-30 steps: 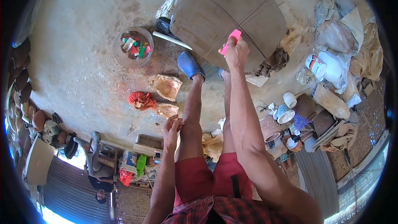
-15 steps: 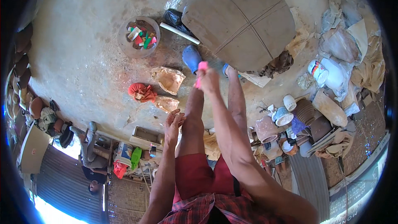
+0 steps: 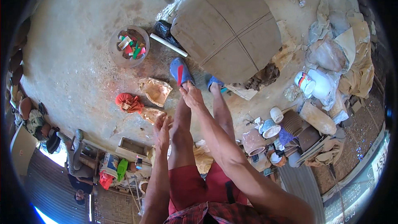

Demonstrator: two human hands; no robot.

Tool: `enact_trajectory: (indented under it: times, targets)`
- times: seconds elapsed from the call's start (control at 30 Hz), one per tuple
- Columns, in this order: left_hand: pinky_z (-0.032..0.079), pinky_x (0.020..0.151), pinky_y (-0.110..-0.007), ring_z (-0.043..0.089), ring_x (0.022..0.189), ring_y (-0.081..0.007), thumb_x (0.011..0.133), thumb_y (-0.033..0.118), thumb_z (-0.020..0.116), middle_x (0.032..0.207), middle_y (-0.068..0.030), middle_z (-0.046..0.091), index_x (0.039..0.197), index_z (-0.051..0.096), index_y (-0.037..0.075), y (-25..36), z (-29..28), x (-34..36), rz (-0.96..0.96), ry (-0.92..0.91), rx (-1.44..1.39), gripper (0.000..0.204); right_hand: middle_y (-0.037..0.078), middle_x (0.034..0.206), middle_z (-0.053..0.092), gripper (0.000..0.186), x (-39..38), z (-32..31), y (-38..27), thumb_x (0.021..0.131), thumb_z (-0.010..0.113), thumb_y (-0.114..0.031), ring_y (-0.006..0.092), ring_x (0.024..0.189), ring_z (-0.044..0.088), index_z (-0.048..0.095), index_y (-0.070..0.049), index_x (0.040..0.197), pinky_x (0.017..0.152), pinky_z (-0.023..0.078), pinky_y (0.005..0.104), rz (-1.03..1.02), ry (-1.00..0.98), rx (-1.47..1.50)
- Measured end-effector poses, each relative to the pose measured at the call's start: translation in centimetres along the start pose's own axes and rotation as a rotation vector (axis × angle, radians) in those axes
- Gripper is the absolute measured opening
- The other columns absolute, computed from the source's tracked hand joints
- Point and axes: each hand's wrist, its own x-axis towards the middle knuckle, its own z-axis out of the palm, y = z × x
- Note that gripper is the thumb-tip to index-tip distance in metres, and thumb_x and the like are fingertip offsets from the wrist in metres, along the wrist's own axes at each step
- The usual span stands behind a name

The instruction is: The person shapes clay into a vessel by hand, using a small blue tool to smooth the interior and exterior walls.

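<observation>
My right hand (image 3: 191, 95) is closed on the end of a flat red strip (image 3: 180, 75), which points away from me in front of my blue shoe (image 3: 176, 63). Loosely bent, my left hand (image 3: 162, 129) hovers beside my left knee with its fingers apart and nothing visible in it. Just beyond that hand, two brownish, rough-edged hollow pieces (image 3: 156, 91) lie on the floor next to an orange-red cloth bundle (image 3: 127, 102). A round basin (image 3: 114, 53) farther left holds several red, green and white pieces.
A large grey slab (image 3: 224, 20) with crossed dark lines stands ahead of my feet. Near it lie a white tube (image 3: 168, 44) and a black plastic bag (image 3: 163, 29). Buckets, pots and sacks crowd the right, including a white bucket (image 3: 306, 84). Another person (image 3: 78, 176) is at lower left.
The red strip has turned from showing a broad pink side to a narrow red one. My right hand has come slightly nearer to me. The whole view has shifted a little.
</observation>
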Motion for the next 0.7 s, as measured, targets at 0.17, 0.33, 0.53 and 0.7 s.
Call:
enact_trajectory:
  times: [0.17,0.33,0.53,0.7]
  targets:
    - [0.046,0.11,-0.036,0.059,0.132,-0.0245,0.102,0.028,0.068,0.15,-0.0199,0.057,0.16,0.038,0.0,5.2,9.2,6.0,0.251,-0.056,-0.064,0.071,0.028,0.111,0.068,0.031,-2.9,-5.7,5.4,0.102,0.061,-0.033,0.0469,0.108,0.066,0.064,-0.006,0.117,0.089,0.052,0.0563,-0.148,-0.089,0.019]
    - [0.037,0.119,-0.035,0.047,0.147,-0.0289,0.104,0.031,0.063,0.162,-0.0212,0.044,0.165,0.024,-0.002,14.8,21.3,10.7,0.335,0.004,-0.305,0.08,0.019,0.11,0.076,0.027,-7.5,-13.6,13.4,0.102,0.065,-0.024,0.0312,0.105,0.075,0.068,-0.003,0.118,0.088,0.057,0.037,-0.013,-0.039,0.006]
    - [0.042,0.114,-0.038,0.056,0.138,-0.0323,0.102,0.031,0.059,0.151,-0.0216,0.057,0.16,0.04,0.001,17.0,24.0,14.7,0.407,0.306,-0.14,0.068,0.019,0.108,0.077,0.032,-11.3,-22.0,23.0,0.101,0.068,-0.023,0.0289,0.101,0.077,0.069,-0.002,0.125,0.087,0.06,0.0375,-0.08,0.014,-0.109]
    - [0.048,0.108,-0.04,0.065,0.127,-0.036,0.092,0.032,0.069,0.139,-0.0231,0.067,0.15,0.054,0.002,17.4,24.1,13.3,0.442,0.546,0.123,0.067,0.019,0.107,0.077,0.035,-12.5,-25.3,27.3,0.101,0.068,-0.023,0.0278,0.099,0.077,0.068,-0.002,0.129,0.088,0.06,0.0368,-0.043,-0.057,-0.191]
